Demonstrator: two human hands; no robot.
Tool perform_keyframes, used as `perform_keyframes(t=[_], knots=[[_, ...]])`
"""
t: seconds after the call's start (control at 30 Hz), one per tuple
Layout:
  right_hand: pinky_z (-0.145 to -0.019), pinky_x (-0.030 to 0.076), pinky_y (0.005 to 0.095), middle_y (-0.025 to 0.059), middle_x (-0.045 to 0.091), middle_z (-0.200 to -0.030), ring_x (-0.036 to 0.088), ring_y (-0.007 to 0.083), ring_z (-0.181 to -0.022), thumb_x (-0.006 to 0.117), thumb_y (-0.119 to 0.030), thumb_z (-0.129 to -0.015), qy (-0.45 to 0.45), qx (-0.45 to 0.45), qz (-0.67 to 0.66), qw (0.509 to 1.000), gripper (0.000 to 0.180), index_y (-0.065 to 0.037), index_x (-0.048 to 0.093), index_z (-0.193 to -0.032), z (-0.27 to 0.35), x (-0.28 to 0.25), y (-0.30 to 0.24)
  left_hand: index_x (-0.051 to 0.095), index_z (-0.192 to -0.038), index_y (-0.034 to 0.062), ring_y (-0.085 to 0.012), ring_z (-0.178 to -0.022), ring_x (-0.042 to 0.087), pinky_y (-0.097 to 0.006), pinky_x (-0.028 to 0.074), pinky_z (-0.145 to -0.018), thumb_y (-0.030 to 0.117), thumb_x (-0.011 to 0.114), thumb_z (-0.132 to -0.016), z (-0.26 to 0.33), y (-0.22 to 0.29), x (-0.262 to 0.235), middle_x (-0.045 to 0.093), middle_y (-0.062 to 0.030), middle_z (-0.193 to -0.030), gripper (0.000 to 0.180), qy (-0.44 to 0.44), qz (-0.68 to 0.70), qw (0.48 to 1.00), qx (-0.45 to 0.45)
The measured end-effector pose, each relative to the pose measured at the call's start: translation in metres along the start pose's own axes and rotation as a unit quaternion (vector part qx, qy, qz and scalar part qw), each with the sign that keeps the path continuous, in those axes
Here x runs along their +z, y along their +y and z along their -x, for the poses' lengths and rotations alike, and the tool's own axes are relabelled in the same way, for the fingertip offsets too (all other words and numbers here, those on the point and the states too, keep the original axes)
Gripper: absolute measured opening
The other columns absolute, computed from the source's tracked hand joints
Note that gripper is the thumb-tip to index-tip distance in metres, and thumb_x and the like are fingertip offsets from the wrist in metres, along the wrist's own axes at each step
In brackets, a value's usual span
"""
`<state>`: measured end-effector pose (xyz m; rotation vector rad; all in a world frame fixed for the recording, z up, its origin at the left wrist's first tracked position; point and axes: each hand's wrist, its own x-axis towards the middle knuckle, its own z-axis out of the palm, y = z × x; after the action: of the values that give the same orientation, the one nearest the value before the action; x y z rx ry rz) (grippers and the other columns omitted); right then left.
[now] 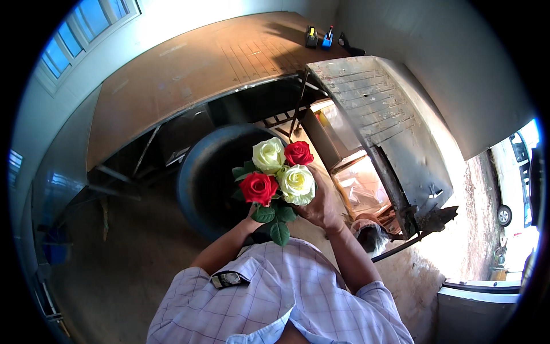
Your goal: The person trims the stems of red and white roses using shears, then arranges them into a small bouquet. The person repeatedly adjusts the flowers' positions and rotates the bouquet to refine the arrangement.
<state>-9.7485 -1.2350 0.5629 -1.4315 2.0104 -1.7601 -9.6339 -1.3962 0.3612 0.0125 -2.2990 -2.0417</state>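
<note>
Four roses are bunched in front of my chest, among green leaves (279, 233): a cream rose (268, 155) and a red rose (298, 152) farther away, another red rose (258, 188) and a cream rose (297, 184) nearer me. Closed around the bunch from its right side is my right hand (322, 205), its fingers partly behind the near cream rose. At the left of the bunch, only a bit of my left hand (251, 214) shows; petals and leaves hide its fingers. The stems are out of sight below the blooms. Beneath everything stands a large dark blue round tub (189, 186).
Beyond the tub runs a brown worktable (189, 69) with ruled lines. Two small tape dispensers, one black (311, 38) and one blue (327, 39), stand at its far end. A worn metal-topped bench (372, 97) is on the right, with a cardboard box (326, 135) below.
</note>
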Motion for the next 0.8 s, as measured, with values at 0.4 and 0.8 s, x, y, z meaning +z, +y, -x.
perform_keyframes(t=[0.4, 0.8], knots=[[-0.087, 0.046, 0.0267, 0.0047, 0.059, -0.108, 0.057, 0.0130, -0.096, 0.071, 0.001, -0.070, 0.075, 0.216, -0.441, 0.868, 0.060, -0.001, 0.044, -0.124, 0.045, 0.041, 0.034, 0.058, -0.108, 0.0060, -0.0207, -0.097, 0.059, -0.033, 0.047, -0.083, 0.023, 0.075, -0.074, -0.009, 0.022, -0.007, 0.062, -0.0100, -0.105, 0.042, 0.016, 0.040, 0.999, -0.007], [-0.095, 0.041, 0.0328, 0.0079, 0.057, -0.117, 0.054, 0.0160, -0.108, 0.082, -0.014, -0.064, -0.064, 0.113, -0.293, 0.947, 0.070, -0.001, 0.047, -0.123, 0.052, 0.023, 0.018, 0.058, -0.109, 0.0064, -0.0200, -0.096, 0.059, -0.032, 0.048, -0.081, 0.022, 0.073, -0.076, 0.012, 0.023, 0.001, 0.061, -0.0094, -0.105, 0.040, 0.021, 0.023, 0.999, -0.009]])
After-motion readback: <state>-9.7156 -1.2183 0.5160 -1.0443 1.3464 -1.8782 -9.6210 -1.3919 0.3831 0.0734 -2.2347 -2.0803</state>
